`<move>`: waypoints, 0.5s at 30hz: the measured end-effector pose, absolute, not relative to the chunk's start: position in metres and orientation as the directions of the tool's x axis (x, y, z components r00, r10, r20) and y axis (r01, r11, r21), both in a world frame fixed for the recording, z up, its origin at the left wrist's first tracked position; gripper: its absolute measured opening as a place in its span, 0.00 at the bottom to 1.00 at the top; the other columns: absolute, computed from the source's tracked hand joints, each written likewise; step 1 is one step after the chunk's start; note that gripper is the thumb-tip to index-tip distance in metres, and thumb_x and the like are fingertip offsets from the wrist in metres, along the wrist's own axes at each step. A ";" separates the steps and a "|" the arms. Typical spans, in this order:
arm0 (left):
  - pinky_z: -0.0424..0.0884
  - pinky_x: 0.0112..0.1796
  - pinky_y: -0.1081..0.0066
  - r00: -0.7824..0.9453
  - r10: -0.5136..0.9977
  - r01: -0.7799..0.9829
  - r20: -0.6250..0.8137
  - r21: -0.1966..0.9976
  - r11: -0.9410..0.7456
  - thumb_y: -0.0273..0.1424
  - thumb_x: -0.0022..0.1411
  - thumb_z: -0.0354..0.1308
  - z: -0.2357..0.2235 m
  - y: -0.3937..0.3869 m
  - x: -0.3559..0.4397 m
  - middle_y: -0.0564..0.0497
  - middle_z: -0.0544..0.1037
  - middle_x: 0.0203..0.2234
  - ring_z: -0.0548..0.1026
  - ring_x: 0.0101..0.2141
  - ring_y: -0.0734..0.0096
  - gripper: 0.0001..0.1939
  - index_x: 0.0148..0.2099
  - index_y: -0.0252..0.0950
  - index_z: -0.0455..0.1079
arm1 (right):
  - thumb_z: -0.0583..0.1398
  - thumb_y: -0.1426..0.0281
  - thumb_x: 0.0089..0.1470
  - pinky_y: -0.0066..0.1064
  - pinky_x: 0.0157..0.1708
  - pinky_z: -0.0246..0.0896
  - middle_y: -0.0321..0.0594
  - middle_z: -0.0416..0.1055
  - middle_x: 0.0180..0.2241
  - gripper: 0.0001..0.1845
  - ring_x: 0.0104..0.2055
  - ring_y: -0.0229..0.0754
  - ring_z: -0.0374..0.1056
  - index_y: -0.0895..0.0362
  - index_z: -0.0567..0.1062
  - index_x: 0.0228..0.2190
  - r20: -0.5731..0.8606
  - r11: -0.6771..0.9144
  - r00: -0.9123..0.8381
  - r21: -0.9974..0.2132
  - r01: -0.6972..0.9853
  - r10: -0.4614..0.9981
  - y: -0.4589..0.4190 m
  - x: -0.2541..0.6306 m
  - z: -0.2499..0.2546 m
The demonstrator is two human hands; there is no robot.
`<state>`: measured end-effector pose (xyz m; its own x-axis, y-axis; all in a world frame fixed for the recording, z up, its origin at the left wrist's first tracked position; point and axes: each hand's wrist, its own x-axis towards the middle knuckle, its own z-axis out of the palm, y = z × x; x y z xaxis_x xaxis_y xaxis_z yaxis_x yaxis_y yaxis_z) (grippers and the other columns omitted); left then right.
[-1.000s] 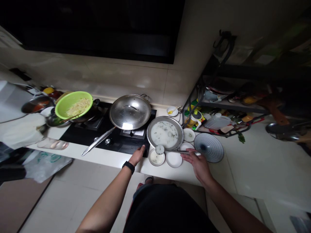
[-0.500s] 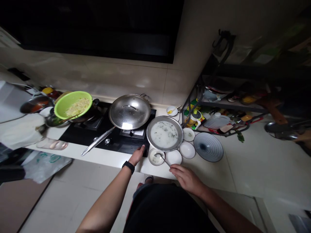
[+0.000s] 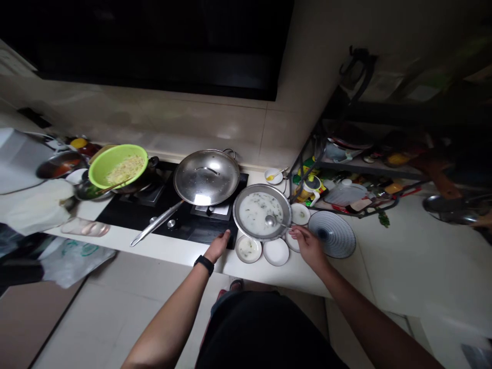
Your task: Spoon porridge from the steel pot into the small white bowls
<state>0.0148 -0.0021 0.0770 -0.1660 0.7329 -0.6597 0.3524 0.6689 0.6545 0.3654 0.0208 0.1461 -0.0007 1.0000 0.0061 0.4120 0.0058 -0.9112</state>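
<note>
A wide round steel pan (image 3: 262, 186) of milky white soup flecked with dark green sits at the right corner of the black glass cooktop (image 3: 192, 233). Its rim almost meets the domed steel lid (image 3: 206, 177) of the one long-handled pan beside it. The bowl of a slim steel ladle (image 3: 270, 221) dips into the soup near the pan's front right side, and its thin handle crosses the rim to the right hand (image 3: 308, 246). That hand is closed narrowly around the handle, its fingers pinching the end. The left hand (image 3: 218, 247) is held flat and relaxed, holding nothing, with its fingertips at the cooktop's front edge, just beside the pan.

Five small white dishes ring the pan on the pale surface (image 3: 246, 277). Three stand in front, the rightmost partly hidden by the right hand, and the leftmost holds a little soup. One is at the pan's right, and one is behind it with a yellow-tipped spoon. A sixth, larger blue-grey ribbed plate (image 3: 331, 234) lies just right of the right hand. The front dishes sit near the surface's front edge, leaving only a narrow strip. Farther left, a bright green colander (image 3: 117, 166) of pale shredded food rests over the back burner, and a black wire rack (image 3: 298, 177) of bottles stands behind the dishes.
</note>
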 end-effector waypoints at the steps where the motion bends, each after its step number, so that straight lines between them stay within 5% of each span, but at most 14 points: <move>1: 0.70 0.43 0.66 -0.169 0.735 0.348 -0.657 0.658 0.668 0.63 0.63 0.43 0.077 -0.002 0.015 0.36 0.80 0.50 0.77 0.50 0.52 0.43 0.56 0.30 0.72 | 0.57 0.46 0.60 0.49 0.45 0.75 0.49 0.82 0.38 0.26 0.39 0.54 0.80 0.55 0.78 0.42 -0.042 -0.051 0.032 -0.929 0.365 0.999 0.022 0.364 0.140; 7: 0.70 0.41 0.65 -0.177 0.739 0.342 -0.650 0.664 0.665 0.65 0.62 0.44 0.077 -0.003 0.015 0.35 0.80 0.48 0.77 0.49 0.50 0.44 0.53 0.29 0.74 | 0.65 0.45 0.52 0.46 0.40 0.77 0.45 0.81 0.31 0.27 0.35 0.54 0.81 0.56 0.76 0.38 -0.297 -0.307 0.232 -0.952 0.008 0.926 0.021 0.349 0.134; 15: 0.69 0.42 0.63 -0.177 0.748 0.365 -0.640 0.663 0.654 0.64 0.62 0.44 0.077 -0.003 0.015 0.35 0.82 0.45 0.77 0.48 0.49 0.43 0.51 0.29 0.74 | 0.72 0.53 0.46 0.44 0.40 0.78 0.44 0.81 0.31 0.23 0.34 0.52 0.81 0.57 0.76 0.34 -0.376 -0.319 0.254 -0.917 -0.241 0.891 0.020 0.349 0.152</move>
<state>0.0146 -0.0027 0.0773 -0.1767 0.7478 -0.6400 0.3646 0.6537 0.6631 0.3492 0.0196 0.1519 0.2541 0.8909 -0.3764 -0.2411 -0.3186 -0.9167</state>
